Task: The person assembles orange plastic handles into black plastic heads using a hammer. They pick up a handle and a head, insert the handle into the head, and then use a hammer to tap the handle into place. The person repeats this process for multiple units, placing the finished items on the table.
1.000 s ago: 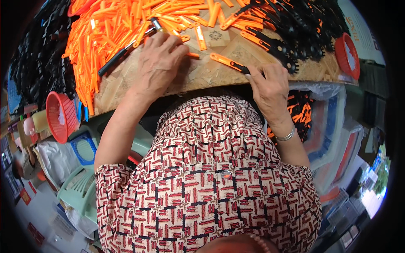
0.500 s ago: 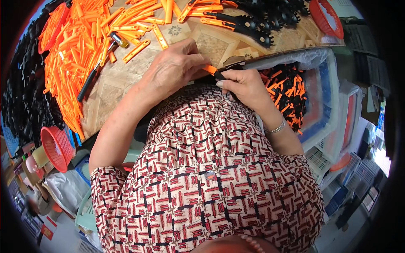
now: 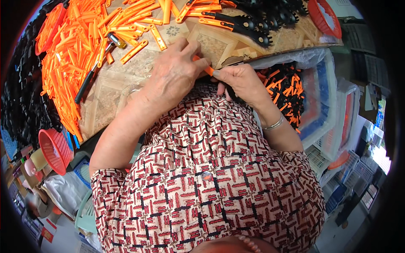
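Near the upper middle of the frame, the left hand [image 3: 175, 78] and the right hand [image 3: 240, 82] met at the near edge of the patterned surface [image 3: 126, 84]. Between them they pinched a small orange plastic piece [image 3: 205, 67]: the left hand's fingers curled over one end of it, and the right hand's thumb and forefinger closed on the other end, where a dark part seemed to join it, though that part was mostly hidden under the fingers. Both hands were therefore clamped on the same piece, held just above the person's chest.

A large heap of orange plastic strips [image 3: 71, 55] covered the upper left of the frame, spread over the surface. Lying across the heap's edge was a hammer [image 3: 95, 69] with a dark handle and a metal head. A pile of black toothed parts [image 3: 261, 21] lay along the top right of the surface, some with orange pieces already attached.

To the right of the right hand, below the edge of the surface, a clear plastic bin [image 3: 320, 97] held a jumble of black and orange pieces. A red basket [image 3: 55, 149] sat at the lower left, and another red basket [image 3: 322, 17] rested at the upper right corner. A silver bracelet [image 3: 273, 125] circled the right wrist.
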`<control>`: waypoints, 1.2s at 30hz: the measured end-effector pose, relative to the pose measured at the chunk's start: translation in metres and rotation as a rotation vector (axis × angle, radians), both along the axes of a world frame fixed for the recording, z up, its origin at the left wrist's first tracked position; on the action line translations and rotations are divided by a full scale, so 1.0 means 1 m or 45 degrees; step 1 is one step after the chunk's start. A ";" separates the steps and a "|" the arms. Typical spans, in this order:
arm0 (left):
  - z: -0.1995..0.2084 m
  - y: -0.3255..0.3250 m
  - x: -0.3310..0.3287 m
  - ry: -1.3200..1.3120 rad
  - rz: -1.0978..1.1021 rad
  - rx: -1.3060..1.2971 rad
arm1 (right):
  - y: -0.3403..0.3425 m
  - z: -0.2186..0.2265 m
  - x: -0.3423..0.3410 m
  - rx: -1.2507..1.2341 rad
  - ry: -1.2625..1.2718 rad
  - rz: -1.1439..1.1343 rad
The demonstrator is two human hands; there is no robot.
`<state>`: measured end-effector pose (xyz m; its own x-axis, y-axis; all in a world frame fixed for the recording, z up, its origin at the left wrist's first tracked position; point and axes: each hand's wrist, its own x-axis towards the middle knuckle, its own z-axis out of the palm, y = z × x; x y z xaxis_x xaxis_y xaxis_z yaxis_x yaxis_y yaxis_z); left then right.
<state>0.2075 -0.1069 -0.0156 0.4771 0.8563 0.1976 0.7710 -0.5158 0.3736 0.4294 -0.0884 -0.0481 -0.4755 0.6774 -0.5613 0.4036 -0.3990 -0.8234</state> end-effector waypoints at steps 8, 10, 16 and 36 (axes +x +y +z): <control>-0.021 0.001 0.001 -0.160 0.039 0.216 | 0.004 0.015 -0.008 -0.259 0.105 -0.081; -0.031 -0.003 0.000 -0.252 0.030 0.158 | 0.002 0.013 -0.008 -0.208 0.059 -0.086; -0.031 -0.018 0.006 -0.208 0.169 0.156 | -0.006 0.009 -0.009 -0.063 0.006 -0.097; 0.012 -0.035 -0.183 -0.006 1.198 0.215 | -0.003 0.006 -0.005 -0.169 0.140 -0.114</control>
<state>0.0243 -0.1420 -0.0039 -0.3938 0.8484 0.3537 0.8956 0.2675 0.3554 0.4244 -0.0911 -0.0423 -0.4802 0.6432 -0.5964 0.2724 -0.5369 -0.7984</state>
